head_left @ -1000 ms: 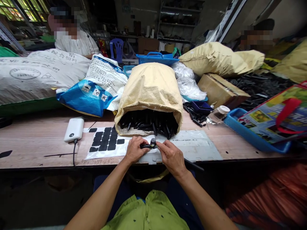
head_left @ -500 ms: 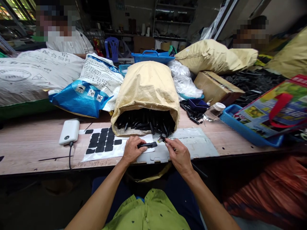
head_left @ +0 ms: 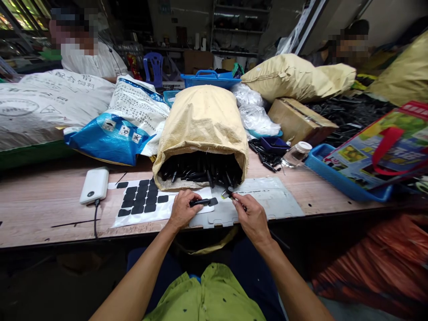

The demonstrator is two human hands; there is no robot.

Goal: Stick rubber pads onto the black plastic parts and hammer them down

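Note:
My left hand (head_left: pixel 183 208) grips a slim black stick-like piece (head_left: pixel 199 202), with a small black patch (head_left: pixel 213 201) at its right end. My right hand (head_left: pixel 250 213) is closed on a dark tool with a shiny round head (head_left: pixel 227 192), held over the grey sheet (head_left: pixel 277 200). Just beyond both hands, a tan sack (head_left: pixel 203 120) lies with its mouth toward me, full of black pieces (head_left: pixel 190 169). Left of my left hand is a white sheet (head_left: pixel 117 219) bearing rows of black rounded patches (head_left: pixel 137 203).
A white power bank (head_left: pixel 94 185) with a cable lies at left, near a blue and white bag (head_left: pixel 117 120). To the right are a clear jar (head_left: pixel 297 154), a blue basket (head_left: pixel 347 180) and a cardboard box (head_left: pixel 301 120). Two people are behind the sacks.
The view has shifted slightly. The black piece in my left hand is turned a little, and the tool head in my right hand has tilted slightly. Both hands keep their holds.

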